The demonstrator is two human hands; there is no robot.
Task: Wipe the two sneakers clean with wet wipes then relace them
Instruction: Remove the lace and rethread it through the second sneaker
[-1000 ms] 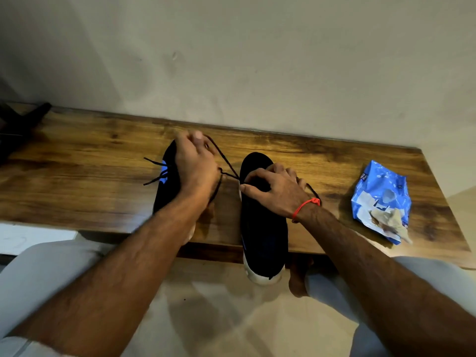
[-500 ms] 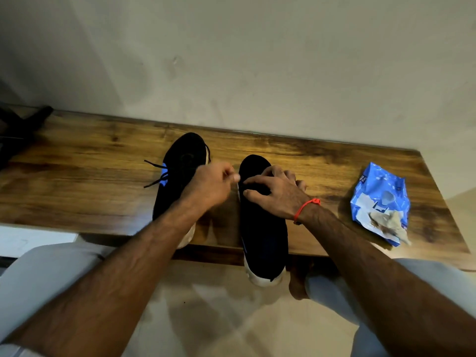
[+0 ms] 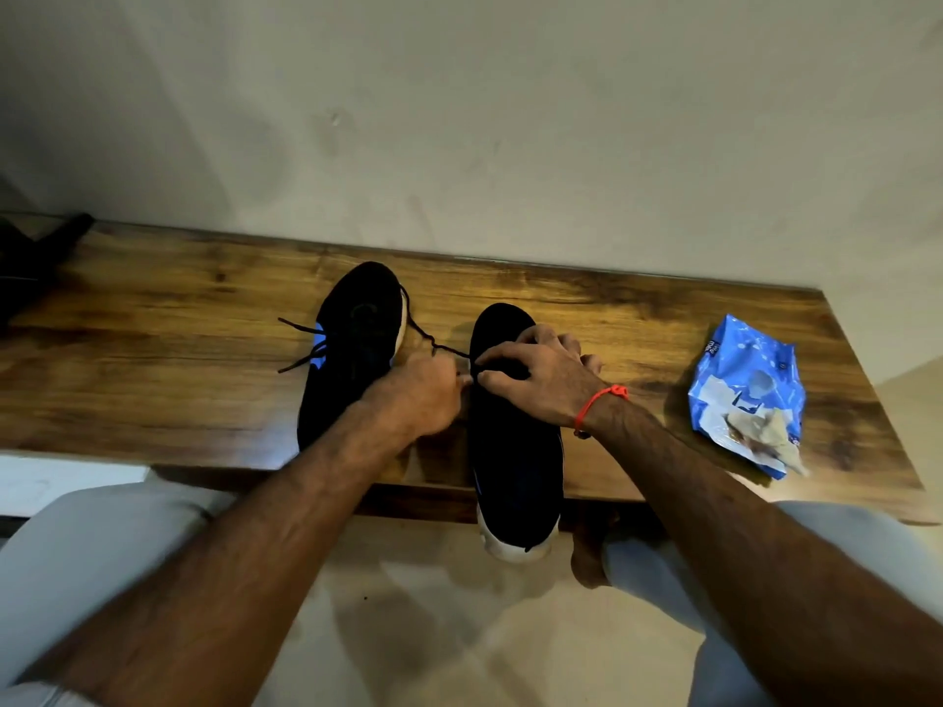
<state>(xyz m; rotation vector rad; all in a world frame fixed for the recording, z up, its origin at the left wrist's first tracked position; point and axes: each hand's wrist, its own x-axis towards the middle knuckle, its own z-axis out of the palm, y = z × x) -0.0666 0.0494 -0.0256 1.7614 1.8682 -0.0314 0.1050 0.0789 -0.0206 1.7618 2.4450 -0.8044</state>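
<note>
Two black sneakers stand side by side on the wooden table [image 3: 153, 349]. The left sneaker [image 3: 352, 344] has blue accents and loose lace ends sticking out to its left. The right sneaker [image 3: 510, 461] overhangs the table's front edge with its white heel. A black lace [image 3: 433, 341] runs from the right sneaker's eyelets toward the left sneaker. My left hand [image 3: 418, 395] pinches this lace beside the right sneaker. My right hand [image 3: 541, 380], with a red thread at the wrist, holds the right sneaker's top by the eyelets, fingers curled over it.
A blue wet-wipes pack [image 3: 745, 390] lies at the table's right end with a used, soiled wipe [image 3: 770, 441] on it. A dark object [image 3: 35, 252] sits at the far left. The wall rises right behind the table. My knees are below the front edge.
My left hand came down from over the left sneaker to the right sneaker's inner side, bringing the lace along. My right hand has stayed on the right sneaker.
</note>
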